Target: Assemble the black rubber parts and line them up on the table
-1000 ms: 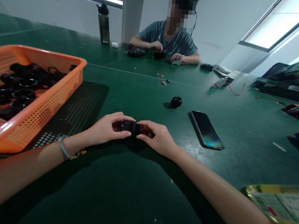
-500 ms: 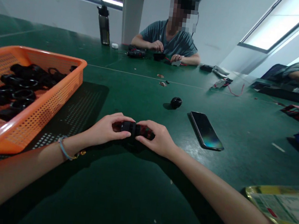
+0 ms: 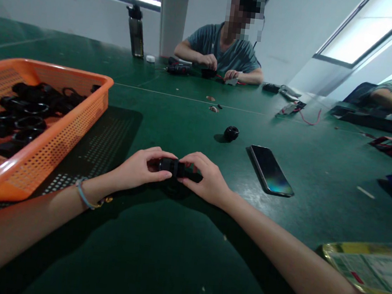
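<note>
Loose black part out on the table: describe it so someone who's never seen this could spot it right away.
On the green table, right of the right hand, lies a phone. Just left of its far end sits the loose part, small, black and roundish. Unlike the held part or the heaped parts in the orange basket, it sits alone, touched by no hand.

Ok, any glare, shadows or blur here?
Head view: glare on the green table around the phone, a perforated shadow beside the orange basket. Head view, centre: the black part in the left hand and right hand is too dark for detail; lower right, the yellow-edged package looks soft.
</note>
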### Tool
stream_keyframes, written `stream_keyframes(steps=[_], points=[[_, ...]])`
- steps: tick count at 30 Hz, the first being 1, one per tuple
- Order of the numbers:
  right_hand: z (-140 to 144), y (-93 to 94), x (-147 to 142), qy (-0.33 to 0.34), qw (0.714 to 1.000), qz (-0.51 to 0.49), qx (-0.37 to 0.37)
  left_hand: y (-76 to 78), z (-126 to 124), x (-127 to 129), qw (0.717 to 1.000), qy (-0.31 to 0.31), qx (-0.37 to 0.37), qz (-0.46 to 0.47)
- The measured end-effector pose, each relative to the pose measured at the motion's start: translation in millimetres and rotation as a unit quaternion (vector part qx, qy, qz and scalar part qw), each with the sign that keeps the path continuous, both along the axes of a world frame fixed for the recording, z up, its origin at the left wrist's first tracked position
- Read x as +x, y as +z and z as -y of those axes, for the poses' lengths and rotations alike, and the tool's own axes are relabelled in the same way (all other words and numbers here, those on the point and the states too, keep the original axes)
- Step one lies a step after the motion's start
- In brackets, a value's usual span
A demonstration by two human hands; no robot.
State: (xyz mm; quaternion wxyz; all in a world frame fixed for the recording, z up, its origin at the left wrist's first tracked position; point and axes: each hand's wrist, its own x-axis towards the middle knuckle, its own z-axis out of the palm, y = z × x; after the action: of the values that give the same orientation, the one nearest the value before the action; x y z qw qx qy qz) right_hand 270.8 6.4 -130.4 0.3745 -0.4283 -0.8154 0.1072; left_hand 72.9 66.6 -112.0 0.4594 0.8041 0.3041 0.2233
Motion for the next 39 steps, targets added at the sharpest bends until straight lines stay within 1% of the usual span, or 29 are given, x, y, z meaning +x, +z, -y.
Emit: stream_keyframes(steps=[15,26,39], points=[[1.3,1.7,0.5,0.000,1.000,0.011,0.001,1.1,0.5,0.1,1.000,0.001,-0.011,-0.007],[-0.3,1.4,0.9,0.002,1.000,0.019,0.022,-0.2,-0.6,-0.8,1.000,-0.002,-0.001,-0.008],[-0.8,1.7,1.1,0.002,1.000,0.018,0.023,-1.0,-0.4,-0.8,1.000,-0.001,0.018,-0.016]])
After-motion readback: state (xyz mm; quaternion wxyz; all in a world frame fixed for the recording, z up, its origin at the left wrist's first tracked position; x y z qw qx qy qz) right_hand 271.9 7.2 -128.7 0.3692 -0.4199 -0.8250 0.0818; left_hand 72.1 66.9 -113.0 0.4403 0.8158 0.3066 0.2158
